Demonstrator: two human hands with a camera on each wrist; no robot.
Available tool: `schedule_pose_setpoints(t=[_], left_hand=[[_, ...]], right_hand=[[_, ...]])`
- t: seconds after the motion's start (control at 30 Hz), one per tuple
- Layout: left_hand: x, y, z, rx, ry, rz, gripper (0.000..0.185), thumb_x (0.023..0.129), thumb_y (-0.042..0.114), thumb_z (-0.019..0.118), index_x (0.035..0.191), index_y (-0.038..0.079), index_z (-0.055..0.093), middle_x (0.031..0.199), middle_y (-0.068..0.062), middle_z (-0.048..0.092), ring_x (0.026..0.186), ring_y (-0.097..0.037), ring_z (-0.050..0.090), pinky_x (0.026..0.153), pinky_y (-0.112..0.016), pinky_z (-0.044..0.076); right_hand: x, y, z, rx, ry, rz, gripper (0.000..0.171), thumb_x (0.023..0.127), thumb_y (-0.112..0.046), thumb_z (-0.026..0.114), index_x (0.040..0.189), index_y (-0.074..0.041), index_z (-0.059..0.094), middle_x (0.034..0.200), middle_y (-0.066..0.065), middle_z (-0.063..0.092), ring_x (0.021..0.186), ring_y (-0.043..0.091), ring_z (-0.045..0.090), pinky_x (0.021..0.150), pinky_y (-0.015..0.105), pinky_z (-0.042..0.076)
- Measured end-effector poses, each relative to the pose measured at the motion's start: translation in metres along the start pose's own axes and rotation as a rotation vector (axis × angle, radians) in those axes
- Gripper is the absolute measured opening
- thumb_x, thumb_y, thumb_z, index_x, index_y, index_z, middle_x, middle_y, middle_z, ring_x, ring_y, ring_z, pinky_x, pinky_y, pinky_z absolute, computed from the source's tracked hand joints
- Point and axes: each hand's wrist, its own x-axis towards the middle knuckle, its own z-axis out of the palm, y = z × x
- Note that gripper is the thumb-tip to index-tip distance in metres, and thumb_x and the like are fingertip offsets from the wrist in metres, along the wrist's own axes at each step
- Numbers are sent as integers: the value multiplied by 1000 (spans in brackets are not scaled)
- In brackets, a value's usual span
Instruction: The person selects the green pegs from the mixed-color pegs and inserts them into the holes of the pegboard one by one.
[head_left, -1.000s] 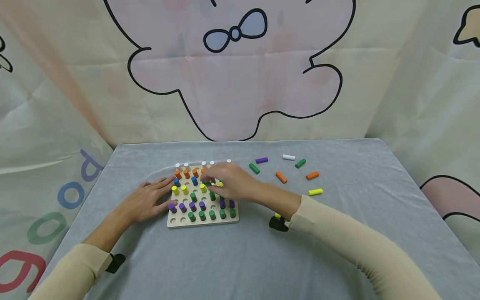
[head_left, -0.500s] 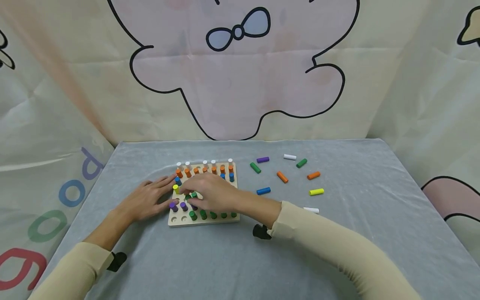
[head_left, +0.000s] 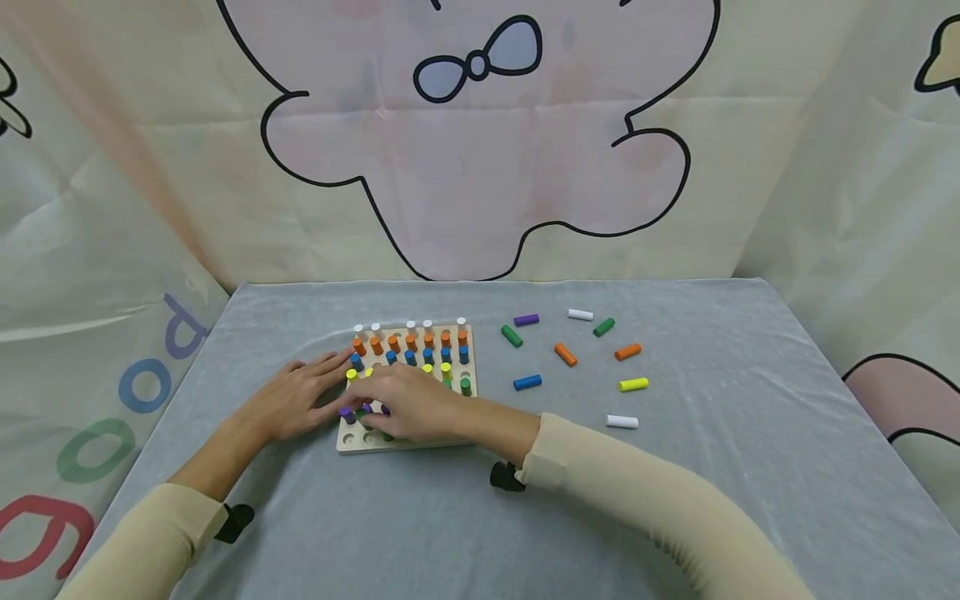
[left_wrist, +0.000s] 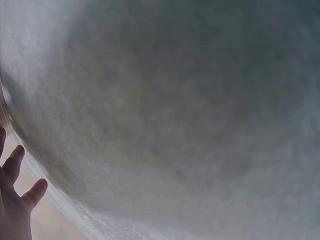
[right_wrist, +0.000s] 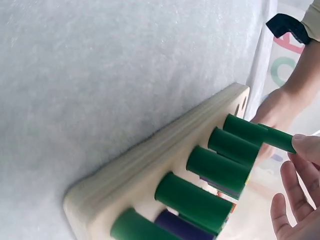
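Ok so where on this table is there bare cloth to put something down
Bare grey tablecloth lies in front of the pegboard, between the two sleeves, and along the far edge behind it. It is crowded right of the board, where loose pegs are scattered, and at the board, where the left hand and right hand rest.

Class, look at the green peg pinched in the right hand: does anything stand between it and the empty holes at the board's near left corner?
Nothing visible does. The right hand holds the green peg over the board, beside the standing green pegs. The two empty holes are open, and the left hand rests at the board's left edge, clear of them.
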Motion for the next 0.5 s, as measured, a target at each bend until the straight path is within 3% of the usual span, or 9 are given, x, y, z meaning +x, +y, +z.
schedule_pose_setpoints(t=[0.27, 0.5], left_hand=[[0, 1, -1, 2, -13, -13, 68, 101, 48, 51, 152, 3, 39, 159, -16, 33, 142, -39, 37, 102, -65, 37], [0, 1, 0, 6, -33, -29, 71, 101, 50, 49, 152, 4, 38, 159, -16, 32, 142, -41, 36, 103, -67, 35]], right_hand=[[5, 1, 12, -57, 52, -59, 24, 93, -15, 71, 117, -13, 71, 101, -7, 70, 89, 7, 59, 83, 13, 40], [5, 2, 19, -84, 38, -43, 23, 93, -16, 71, 116, -12, 71, 100, -7, 70, 88, 8, 60, 83, 13, 40]])
